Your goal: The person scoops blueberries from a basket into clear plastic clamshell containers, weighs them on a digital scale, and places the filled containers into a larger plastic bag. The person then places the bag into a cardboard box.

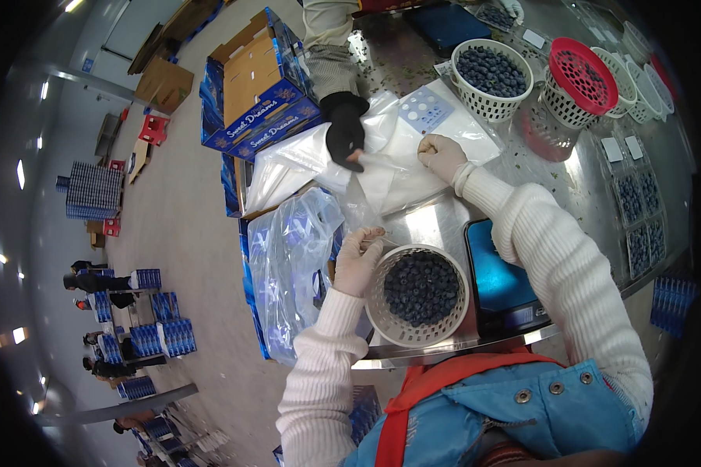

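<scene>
Both my hands wear pale thin gloves. My left hand (359, 261) pinches the edge of a clear plastic bag (360, 201) just left of a white perforated basket (375, 309) that holds blueberries (422, 288). My right hand (442, 156) is closed at the fingertips on clear plastic film over a stack of plastic bags (420, 181), below a blue dotted card (426, 110). A co-worker's black-gloved hand (346, 137) reaches onto the same film from the top, between my hands and the boxes. A scale with a blue plate (496, 271) lies right of the basket, under my right forearm.
Blue printed cardboard boxes (260, 125) stand at the table's left, with a plastic-lined box (289, 262) nearer me. More blueberries fill a white basket (490, 76). A red basket (584, 76), clamshell packs (639, 216) and a dark scale (447, 26) are on the steel table (561, 216).
</scene>
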Available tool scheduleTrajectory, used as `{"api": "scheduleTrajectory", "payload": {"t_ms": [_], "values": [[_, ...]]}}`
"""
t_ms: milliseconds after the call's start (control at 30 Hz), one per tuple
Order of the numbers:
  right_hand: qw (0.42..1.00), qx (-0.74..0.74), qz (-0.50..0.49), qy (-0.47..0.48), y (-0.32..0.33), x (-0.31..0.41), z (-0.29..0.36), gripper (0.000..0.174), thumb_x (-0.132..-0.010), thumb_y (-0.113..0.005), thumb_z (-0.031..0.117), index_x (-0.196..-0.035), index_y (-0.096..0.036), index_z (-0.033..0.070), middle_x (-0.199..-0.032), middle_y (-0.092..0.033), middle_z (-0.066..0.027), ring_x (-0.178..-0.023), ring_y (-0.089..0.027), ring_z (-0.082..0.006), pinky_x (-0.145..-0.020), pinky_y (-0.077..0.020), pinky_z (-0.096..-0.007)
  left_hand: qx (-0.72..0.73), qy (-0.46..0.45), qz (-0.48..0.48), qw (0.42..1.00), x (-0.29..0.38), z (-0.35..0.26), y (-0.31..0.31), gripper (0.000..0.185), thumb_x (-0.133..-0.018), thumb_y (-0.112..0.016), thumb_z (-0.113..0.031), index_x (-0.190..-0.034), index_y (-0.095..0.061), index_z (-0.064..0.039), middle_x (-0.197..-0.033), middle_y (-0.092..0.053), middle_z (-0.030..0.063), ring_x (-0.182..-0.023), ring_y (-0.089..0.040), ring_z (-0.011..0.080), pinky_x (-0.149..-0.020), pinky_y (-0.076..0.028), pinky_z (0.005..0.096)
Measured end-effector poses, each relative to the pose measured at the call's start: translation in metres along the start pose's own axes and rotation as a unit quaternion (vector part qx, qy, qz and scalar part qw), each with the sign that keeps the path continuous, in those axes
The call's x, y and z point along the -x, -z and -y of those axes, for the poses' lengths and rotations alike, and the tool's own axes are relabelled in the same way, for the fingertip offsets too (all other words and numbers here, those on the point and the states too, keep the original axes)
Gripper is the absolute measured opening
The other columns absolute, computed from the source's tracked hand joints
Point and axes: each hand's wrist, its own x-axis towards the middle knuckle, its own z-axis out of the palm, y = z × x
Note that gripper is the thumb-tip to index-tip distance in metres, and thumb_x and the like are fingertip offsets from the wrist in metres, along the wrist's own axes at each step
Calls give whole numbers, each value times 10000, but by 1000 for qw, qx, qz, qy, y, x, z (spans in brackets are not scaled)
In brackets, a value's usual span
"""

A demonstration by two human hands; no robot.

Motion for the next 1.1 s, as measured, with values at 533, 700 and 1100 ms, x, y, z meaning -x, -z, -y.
{"api": "scheduleTrajectory", "payload": {"t_ms": [533, 700, 1100], "values": [[996, 10, 11, 84, 7, 23, 15, 136, -816, -632, 141, -914, -690, 67, -744, -639, -53, -676, -591, -158, -664, -486, -281, 137, -26, -131, 982, -23, -57, -5, 780, -911, -648, -352, -1494, -174, -143, -1488, -304, 186, -1403, -283, 322, -1070, -314, 561], [994, -96, 56, -5, 35, 33, 18, 145, -849, -622, 167, -892, -686, 44, -706, -607, -1, -619, -565, -126, -605, -461, -244, 138, -100, -157, 973, 8, -65, 5, 751, -886, -648, -109, -1466, -175, -60, -1441, -370, 150, -1279, -436, 236, -998, -400, 333], [964, -183, 184, -62, 38, 57, 51, 520, -931, -560, 447, -1228, -620, 24, -1094, -669, -72, -1016, -598, -164, -890, -448, -319, 94, -45, -148, 984, -12, -39, 16, 753, -916, -615, -180, -1515, -159, -173, -1541, -273, 179, -1396, -304, 332, -1082, -282, 532]]}}
